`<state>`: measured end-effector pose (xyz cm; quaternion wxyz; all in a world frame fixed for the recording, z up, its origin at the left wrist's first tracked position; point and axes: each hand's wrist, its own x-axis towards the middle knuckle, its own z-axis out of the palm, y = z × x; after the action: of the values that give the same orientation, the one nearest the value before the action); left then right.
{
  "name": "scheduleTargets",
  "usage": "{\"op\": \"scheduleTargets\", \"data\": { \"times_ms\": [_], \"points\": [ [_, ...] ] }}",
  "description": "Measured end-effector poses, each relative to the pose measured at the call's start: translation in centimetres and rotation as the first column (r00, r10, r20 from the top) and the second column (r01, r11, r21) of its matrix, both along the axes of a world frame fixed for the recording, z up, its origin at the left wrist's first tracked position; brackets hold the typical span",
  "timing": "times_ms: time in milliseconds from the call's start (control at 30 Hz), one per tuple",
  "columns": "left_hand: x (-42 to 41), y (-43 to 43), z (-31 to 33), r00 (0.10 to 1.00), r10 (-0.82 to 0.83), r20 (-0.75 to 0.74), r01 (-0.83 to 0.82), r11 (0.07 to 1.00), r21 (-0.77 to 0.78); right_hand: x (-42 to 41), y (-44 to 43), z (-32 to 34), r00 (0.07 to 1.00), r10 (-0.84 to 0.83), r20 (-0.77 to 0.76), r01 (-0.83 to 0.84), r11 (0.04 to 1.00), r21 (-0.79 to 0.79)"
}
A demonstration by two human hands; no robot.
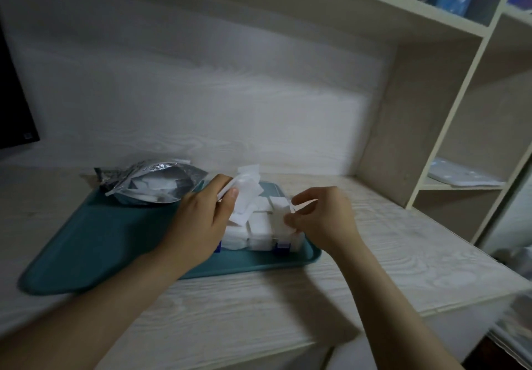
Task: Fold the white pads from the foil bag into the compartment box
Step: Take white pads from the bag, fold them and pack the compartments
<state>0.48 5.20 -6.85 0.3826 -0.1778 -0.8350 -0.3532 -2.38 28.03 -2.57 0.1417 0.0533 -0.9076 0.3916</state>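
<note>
- Counting first: one foil bag (pixel 152 182), one teal tray (pixel 95 240), one compartment box (pixel 259 227), two hands.
- The bag lies open on its side at the tray's far left corner. There are pads inside, too blurry to count.
- The box sits on the tray's right half, and every compartment I can see is stuffed with white.
- The left hand (pixel 198 220) reaches over the tray, thumb and fingers clamped on a loose bunch of white pads (pixel 246 194) just above the box. Can't tell how many.
- The right hand (pixel 319 220) is at the box's right side, fingers curled, pinching a folded pad (pixel 280 211) at the right-hand compartment.
</note>
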Motion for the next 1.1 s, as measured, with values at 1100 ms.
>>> {"op": "scheduleTargets", "data": {
  "times_ms": [1100],
  "points": [
    [-2.0,-3.8,1.0,0.904,-0.318,0.284,0.024,0.704,0.71,-5.4,-9.9,1.5,0.883,0.469,0.009,-0.369,0.708,-0.602]
  ]
}}
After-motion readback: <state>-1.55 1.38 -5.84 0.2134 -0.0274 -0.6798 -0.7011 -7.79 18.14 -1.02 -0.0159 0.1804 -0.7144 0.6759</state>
